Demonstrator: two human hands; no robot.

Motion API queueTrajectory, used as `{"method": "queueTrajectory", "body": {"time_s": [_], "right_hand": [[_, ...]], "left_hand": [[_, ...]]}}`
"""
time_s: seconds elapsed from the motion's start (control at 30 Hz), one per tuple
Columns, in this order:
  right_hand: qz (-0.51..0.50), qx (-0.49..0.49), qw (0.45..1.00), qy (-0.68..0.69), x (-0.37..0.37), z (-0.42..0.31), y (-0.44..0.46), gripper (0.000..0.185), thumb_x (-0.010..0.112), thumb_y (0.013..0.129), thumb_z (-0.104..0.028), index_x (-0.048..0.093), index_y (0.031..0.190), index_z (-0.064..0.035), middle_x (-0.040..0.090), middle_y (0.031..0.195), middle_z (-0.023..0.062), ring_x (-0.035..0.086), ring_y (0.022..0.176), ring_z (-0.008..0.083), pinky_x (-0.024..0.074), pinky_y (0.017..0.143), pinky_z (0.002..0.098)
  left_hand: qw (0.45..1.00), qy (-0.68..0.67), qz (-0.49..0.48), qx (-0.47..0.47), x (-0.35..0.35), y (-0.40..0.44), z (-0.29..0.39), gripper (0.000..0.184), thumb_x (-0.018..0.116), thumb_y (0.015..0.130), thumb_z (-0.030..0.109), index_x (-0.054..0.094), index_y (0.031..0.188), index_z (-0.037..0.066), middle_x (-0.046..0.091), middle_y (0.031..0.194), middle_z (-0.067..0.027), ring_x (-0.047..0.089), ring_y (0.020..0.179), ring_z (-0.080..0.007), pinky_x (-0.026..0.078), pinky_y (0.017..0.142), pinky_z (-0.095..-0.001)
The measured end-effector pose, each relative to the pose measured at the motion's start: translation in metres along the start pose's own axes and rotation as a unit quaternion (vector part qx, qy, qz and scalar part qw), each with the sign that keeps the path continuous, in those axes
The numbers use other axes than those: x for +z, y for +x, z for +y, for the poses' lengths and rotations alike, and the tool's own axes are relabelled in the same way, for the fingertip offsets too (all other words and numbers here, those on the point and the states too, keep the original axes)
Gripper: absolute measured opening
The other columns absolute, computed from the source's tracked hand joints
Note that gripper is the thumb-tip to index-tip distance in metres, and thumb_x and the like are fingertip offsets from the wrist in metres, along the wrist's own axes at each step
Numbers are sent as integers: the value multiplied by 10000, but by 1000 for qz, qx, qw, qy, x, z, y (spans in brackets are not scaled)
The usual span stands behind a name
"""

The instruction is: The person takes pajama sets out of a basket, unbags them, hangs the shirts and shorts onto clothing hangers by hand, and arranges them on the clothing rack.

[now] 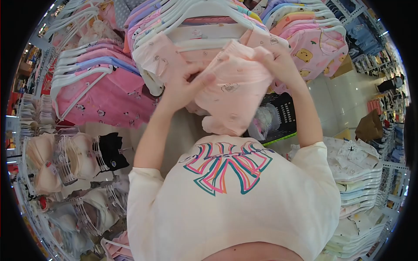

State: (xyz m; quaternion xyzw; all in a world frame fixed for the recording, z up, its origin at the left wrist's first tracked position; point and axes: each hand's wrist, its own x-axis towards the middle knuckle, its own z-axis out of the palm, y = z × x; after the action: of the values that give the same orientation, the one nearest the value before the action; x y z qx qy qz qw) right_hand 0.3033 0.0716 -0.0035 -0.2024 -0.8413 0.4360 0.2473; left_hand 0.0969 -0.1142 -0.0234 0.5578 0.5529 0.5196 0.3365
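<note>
Pale pink garment [237,93] between both hands, in front of the white hanger [209,8].
Left hand [185,87] clamps one side, right hand [278,63] the other (its edges slightly blurred).

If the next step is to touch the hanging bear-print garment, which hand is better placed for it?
Probably the right hand: it appears closer to the bear-print garment. The left hand is farther off, at the opposite side of the pale garment that both hands hold.
</note>
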Motion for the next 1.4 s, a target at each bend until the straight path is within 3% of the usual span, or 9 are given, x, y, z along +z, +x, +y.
{"method": "queueTrajectory", "body": {"time_s": [0.2, 0.3, 0.4, 0.6, 0.9, 1.1, 1.2, 1.3, 1.4], "right_hand": [[-119, -60, 984, 116, 30, -13, 2, 846, 787, 627, -231, 355, 1342, -95, 469, 1252, 68, 506, 1064, 165, 435, 872, 290], [-144, -103, 984, 20, 43, -29, 8, 645, 760, 635, -76, 494, 1222, -80, 556, 1139, 32, 545, 980, 144, 452, 828, 283], [-91, -122, 988, 9, 45, -30, 4, 505, 742, 654, -43, 558, 1124, -59, 595, 1019, 24, 553, 940, 137, 451, 805, 269], [-24, -167, 985, 43, 36, -15, -4, 327, 692, 704, -45, 575, 1010, -36, 599, 950, 52, 556, 904, 165, 436, 796, 287], [-30, -120, 992, 15, 37, -27, -20, 318, 691, 714, -44, 567, 1007, -36, 575, 985, 34, 519, 930, 137, 411, 805, 272], [35, -8, 999, 35, 53, -32, -27, 331, 716, 700, -85, 565, 993, -48, 570, 936, 40, 523, 912, 145, 413, 793, 274], [14, -79, 997, 13, 76, -38, -30, 321, 722, 709, -139, 561, 964, -27, 577, 876, 63, 543, 854, 186, 427, 777, 291], [-133, -70, 984, 98, 88, -47, -38, 300, 697, 722, -89, 544, 976, -41, 539, 898, 33, 504, 896, 158, 398, 820, 273], [-193, -53, 973, 116, 78, -53, -37, 305, 676, 727, -58, 540, 1000, -38, 538, 909, 34, 501, 894, 156, 396, 826, 275]], "left_hand": [[960, 243, -61, 122, -6, 27, 40, 278, 707, 748, 283, 651, 835, 25, 562, 630, -71, 487, 564, -141, 409, 548, -273], [936, 319, -121, 82, -12, 36, 60, 252, 734, 725, 195, 665, 891, 18, 564, 644, -6, 488, 611, -69, 408, 566, -235], [937, 316, -122, 85, -18, 31, 63, 340, 741, 702, 264, 633, 927, 33, 589, 708, -93, 529, 627, -171, 437, 594, -295], [989, 56, -128, 56, -32, 1, 45, 550, 743, 651, 44, 545, 1164, 18, 584, 1095, -55, 546, 1009, -158, 431, 894, -290], [976, 185, -52, 99, -11, -18, 29, 498, 704, 678, 19, 540, 1147, -7, 596, 976, -124, 588, 876, -168, 467, 771, -297], [980, -62, 189, -26, 33, -31, -25, 522, 656, 807, 130, 431, 1258, -2, 542, 1118, -110, 566, 971, -164, 465, 808, -288], [872, -468, 83, -117, 62, -40, -21, 542, 630, 846, 196, 388, 1287, -8, 493, 1204, -98, 527, 1044, -152, 457, 846, -291], [833, -536, 0, -138, 54, -42, -14, 550, 615, 857, 214, 372, 1297, -8, 477, 1235, -88, 501, 1077, -134, 450, 849, -282], [906, -405, 11, -119, 48, -46, -9, 467, 632, 839, 188, 457, 1226, -5, 534, 1151, -63, 526, 1021, -115, 448, 824, -258]]}}
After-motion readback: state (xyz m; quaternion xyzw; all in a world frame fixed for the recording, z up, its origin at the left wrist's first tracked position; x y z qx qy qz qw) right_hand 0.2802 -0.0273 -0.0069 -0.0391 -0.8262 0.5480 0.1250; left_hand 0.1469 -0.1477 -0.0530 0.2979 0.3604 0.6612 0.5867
